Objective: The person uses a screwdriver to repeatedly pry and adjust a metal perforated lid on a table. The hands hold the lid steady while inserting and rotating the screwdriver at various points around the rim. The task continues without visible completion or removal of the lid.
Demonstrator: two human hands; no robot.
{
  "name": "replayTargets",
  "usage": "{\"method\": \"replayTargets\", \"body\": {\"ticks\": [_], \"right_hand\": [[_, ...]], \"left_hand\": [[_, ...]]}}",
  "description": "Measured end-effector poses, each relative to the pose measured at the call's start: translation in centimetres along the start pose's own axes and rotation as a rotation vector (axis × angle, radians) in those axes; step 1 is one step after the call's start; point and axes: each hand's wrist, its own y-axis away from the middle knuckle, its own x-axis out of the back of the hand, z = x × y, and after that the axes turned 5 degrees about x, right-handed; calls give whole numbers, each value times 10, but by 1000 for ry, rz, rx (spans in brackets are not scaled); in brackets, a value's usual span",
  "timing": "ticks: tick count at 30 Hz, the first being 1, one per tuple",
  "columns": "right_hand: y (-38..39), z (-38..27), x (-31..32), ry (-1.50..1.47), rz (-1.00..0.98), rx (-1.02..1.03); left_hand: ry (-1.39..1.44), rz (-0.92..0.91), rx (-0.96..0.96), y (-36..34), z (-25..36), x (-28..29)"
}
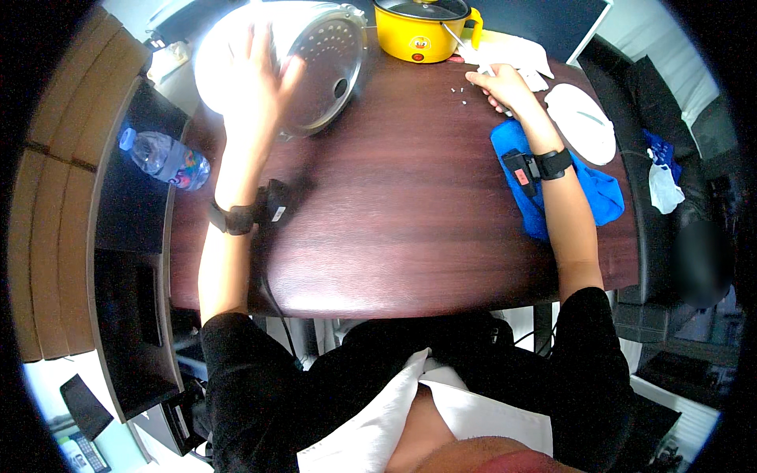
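My left hand (272, 75) lies with spread fingers against a large white rounded appliance (217, 75) at the far left of the table. The appliance is tilted, and its round greyish face, with rows of small holes and a dark oval opening, points right. At the far right my right hand (505, 88) is closed, its fingers curled round something small and pale that I cannot make out. Beside it lie crumpled white tissues (532, 79) and a few white crumbs (464, 102). A blue cloth (512, 201) is spread under my right forearm.
Behind my right hand stands a yellow electric pot (412, 38) with a dark lid and a side handle. A white oval object (583, 126) lies near the table's right edge. Left of the brown table (378, 221) a water bottle (169, 160) with a blue cap lies tilted.
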Motion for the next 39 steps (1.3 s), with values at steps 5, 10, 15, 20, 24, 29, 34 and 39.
{"method": "replayTargets", "body": {"ticks": [5,10,15,20,24,29,34,39], "right_hand": [[8,-18,6,-76,-8,103],[22,-40,2,-186,-19,180],[38,-81,-10,-303,-93,246],[33,-122,-35,-503,-112,330],[10,-150,-58,-682,-93,351],[-29,-162,-87,-773,102,419],[-31,-182,-105,-758,74,428],[-25,-179,-115,-724,-24,368]], "left_hand": [[-36,-9,-7,-3,1,5],[-17,-31,-50,-10,7,26],[-45,-100,0,-7,-2,36],[-19,-133,-198,-17,1,46],[-45,-322,-114,-12,-4,53],[3,-271,-65,-7,3,59],[-56,-177,41,4,4,62],[-88,-144,33,3,8,64]]}}
